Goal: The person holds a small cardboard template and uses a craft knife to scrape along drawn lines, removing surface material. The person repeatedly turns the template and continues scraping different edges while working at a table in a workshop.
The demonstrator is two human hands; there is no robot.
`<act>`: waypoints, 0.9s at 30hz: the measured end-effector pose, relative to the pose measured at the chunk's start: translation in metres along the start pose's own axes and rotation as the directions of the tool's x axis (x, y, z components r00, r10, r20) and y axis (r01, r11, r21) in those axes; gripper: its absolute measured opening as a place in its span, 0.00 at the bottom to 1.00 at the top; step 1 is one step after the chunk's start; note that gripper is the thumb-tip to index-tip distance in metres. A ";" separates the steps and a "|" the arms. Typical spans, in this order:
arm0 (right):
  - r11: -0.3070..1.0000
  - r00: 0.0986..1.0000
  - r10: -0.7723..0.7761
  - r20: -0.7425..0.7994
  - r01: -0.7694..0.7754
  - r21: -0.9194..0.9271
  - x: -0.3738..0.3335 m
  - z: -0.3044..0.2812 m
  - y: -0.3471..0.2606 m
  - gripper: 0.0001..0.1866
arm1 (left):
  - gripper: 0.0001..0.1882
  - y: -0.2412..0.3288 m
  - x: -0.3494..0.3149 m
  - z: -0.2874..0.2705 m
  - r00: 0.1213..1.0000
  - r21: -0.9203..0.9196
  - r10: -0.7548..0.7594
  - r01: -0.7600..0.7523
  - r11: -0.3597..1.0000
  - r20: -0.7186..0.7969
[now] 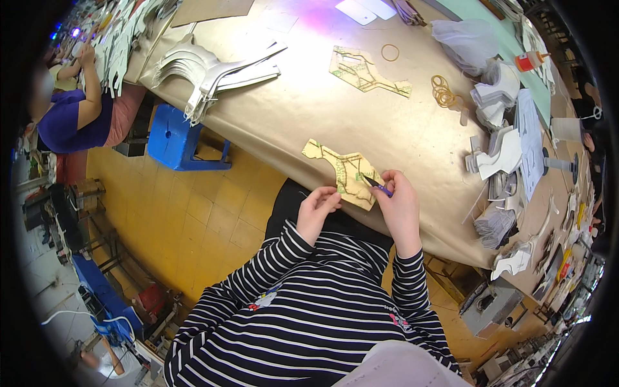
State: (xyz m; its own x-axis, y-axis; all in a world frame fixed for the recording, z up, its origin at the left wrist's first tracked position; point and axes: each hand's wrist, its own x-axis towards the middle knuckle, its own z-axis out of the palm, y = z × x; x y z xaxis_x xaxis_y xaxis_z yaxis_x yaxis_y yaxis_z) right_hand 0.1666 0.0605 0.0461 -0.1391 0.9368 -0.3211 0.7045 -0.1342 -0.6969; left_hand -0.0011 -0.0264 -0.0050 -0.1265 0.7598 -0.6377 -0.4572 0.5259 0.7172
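A flat yellow pattern piece (pixel 351 169) with brown strips and green markings lies at the near edge of the table. My left hand (pixel 316 209) pinches its lower left corner between thumb and fingers. My right hand (pixel 396 203) is closed round a small pointed tool (pixel 380 186) with a purple handle and a dark tip. That tip rests over the right part of the piece, beside a green mark. Further off on the table lies a second, similar pattern piece (pixel 369 74).
Stacks of white cut pieces lie at the far left (pixel 196 71) and along the right (pixel 500 155). Rubber bands (pixel 443 91) and a clear plastic bag (pixel 465 42) are at the back right, near a red-and-white bottle (pixel 530 61). A blue stool (pixel 173 138) and a seated person (pixel 80 116) are at left.
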 end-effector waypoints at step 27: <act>0.980 0.987 -0.125 0.105 0.106 0.169 -0.013 0.004 -0.045 0.13 | 0.22 0.098 0.008 -0.009 0.967 0.523 0.235 -0.250 0.815 0.096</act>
State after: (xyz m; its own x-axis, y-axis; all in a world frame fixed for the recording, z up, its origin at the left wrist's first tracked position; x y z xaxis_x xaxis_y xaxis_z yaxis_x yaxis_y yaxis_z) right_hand 0.1336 0.0532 0.0791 -0.2983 0.9069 -0.2975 0.5584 -0.0870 -0.8250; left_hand -0.0550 0.0276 0.0579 -0.1454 0.8954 -0.4210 0.1197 0.4383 0.8908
